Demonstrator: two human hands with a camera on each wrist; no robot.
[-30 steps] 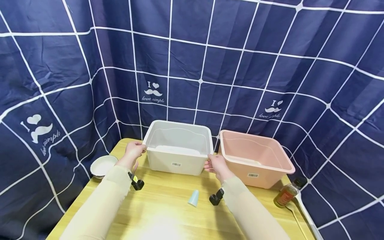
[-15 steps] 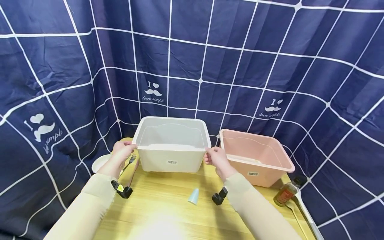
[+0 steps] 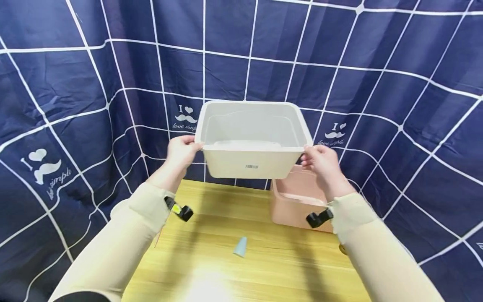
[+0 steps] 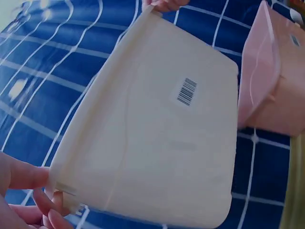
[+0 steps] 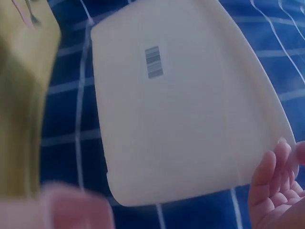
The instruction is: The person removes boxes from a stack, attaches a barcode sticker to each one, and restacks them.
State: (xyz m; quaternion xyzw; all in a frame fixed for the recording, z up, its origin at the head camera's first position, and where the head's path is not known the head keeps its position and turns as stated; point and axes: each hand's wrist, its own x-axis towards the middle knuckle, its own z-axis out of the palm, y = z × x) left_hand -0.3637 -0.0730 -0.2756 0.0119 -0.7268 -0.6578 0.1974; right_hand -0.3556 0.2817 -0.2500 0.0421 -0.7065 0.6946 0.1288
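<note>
A white plastic storage bin (image 3: 247, 163) with a barcode sticker on its front hangs above the table, its open top tilted toward me. My left hand (image 3: 181, 153) pinches the rim at the bin's front left corner, and in the left wrist view the thumb and curled fingers (image 4: 28, 174) wrap that corner. At the front right corner my right hand (image 3: 322, 165) grips the rim; its fingers (image 5: 264, 169) curl at the edge in the right wrist view. The pink bin (image 3: 298, 209) stands on the table below, partly hidden by the white bin and my right arm.
A small light blue cup (image 3: 240, 246) lies on its side on the wooden table (image 3: 211, 235). At the left, a white bowl (image 3: 118, 207) shows only partly behind my sleeve. Behind everything hangs a dark blue curtain (image 3: 226, 75) with white grid lines.
Both hands have lifted the white bin off the table, after a small shift left, and carried it up and to the right. It now overlaps the pink bin in the head view.
</note>
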